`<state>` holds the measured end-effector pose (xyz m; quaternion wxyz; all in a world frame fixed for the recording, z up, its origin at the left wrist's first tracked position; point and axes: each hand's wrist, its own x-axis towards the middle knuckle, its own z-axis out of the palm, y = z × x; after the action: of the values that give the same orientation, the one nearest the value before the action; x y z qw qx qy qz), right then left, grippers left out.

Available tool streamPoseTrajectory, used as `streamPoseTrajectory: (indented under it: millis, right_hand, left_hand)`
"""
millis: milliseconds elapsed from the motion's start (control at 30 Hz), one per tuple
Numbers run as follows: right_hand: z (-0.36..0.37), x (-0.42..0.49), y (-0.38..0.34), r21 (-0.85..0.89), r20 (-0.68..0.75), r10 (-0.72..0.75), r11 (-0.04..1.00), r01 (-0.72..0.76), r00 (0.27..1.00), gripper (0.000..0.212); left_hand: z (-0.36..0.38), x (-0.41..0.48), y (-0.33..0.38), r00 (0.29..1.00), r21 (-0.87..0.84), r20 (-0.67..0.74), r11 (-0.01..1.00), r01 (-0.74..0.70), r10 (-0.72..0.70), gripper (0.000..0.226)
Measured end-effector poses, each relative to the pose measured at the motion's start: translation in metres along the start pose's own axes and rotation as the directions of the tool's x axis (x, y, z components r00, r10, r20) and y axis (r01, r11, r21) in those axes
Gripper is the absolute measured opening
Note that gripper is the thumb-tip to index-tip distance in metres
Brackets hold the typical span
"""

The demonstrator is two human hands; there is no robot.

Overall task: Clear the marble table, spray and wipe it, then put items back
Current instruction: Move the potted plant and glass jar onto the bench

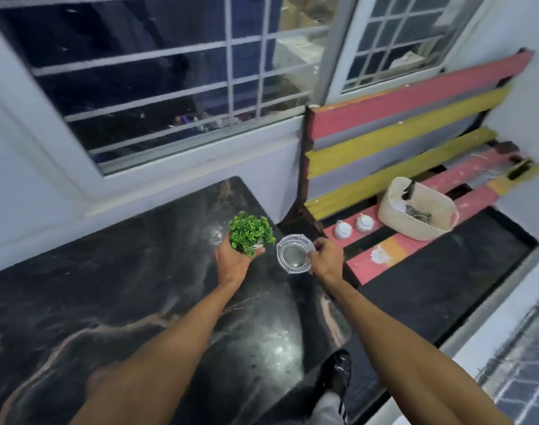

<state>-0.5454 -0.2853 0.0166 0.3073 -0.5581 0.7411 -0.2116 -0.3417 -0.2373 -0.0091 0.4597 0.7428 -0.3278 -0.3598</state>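
Since each hand carries one item, the load is evidently split to move two things in a single trip. The small potted plant (252,233) sits in the left hand (232,262), palm up beneath the pot, fingers and thumb curled round its base; that cupped grip keeps it upright and the foliage clear. The glass ashtray (293,254) hangs level from the right hand (326,260), whose thumb and fingertips pinch its near-right rim, a light hold suited to a smooth, heavy dish. Both items are held in the air, just beside each other, over the right end of the marble table (124,286), near the edge that faces the painted bench (400,118).

Whether they are leaving the table or coming back to it cannot be told. Bright patches on the stone may be wetness or only glare.

Count, held: one plant, one ashtray. Count, on the bench seat: two small white pots (342,230), side by side; one woven basket (415,210) with contents too blurred to name; one crumpled white scrap (378,255). The bench appears to serve as the holding place. One barred window (154,72) stands behind the table.
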Motion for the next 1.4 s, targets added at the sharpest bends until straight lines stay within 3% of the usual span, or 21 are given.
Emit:
streamPoseTrajectory:
  millis: [200, 300, 600, 767, 1167, 1400]
  right_hand:
    - [-0.096, 0.126, 0.128, 0.063, -0.056, 0.123, 0.991, -0.119, 0.991, 0.009]
    - [-0.123, 0.187, 0.194, 0.052, -0.073, 0.194, 0.980, -0.191, 0.978, 0.018]
    - [-0.115, 0.346, 0.366, 0.018, -0.071, 0.347, 0.938, -0.347, 0.935, 0.019]
    - [-0.081, 0.390, 0.432, -0.009, -0.018, 0.342, 0.940, -0.342, 0.940, 0.017]
    - [-0.063, 0.402, 0.464, -0.026, 0.012, 0.202, 0.979, -0.201, 0.979, 0.014]
    - [-0.085, 0.390, 0.459, -0.060, 0.122, 0.223, 0.974, -0.218, 0.967, 0.042]
  left_hand:
    - [0.189, -0.016, 0.030, 0.996, 0.022, 0.092, 1.000, -0.012, 0.010, 0.071]
    - [0.278, -0.018, 0.026, 0.992, 0.002, 0.125, 1.000, 0.005, -0.005, 0.068]
    - [0.481, 0.003, -0.059, 0.966, 0.085, 0.214, 0.988, 0.126, -0.142, 0.059]
    - [0.543, 0.005, -0.115, 0.948, 0.126, 0.230, 0.973, 0.193, -0.218, 0.056]
    - [0.576, -0.001, -0.135, 0.969, 0.216, 0.151, 0.963, 0.161, -0.196, 0.061]
    - [0.565, -0.004, -0.134, 0.951, 0.218, 0.202, 0.957, 0.191, -0.235, 0.068]
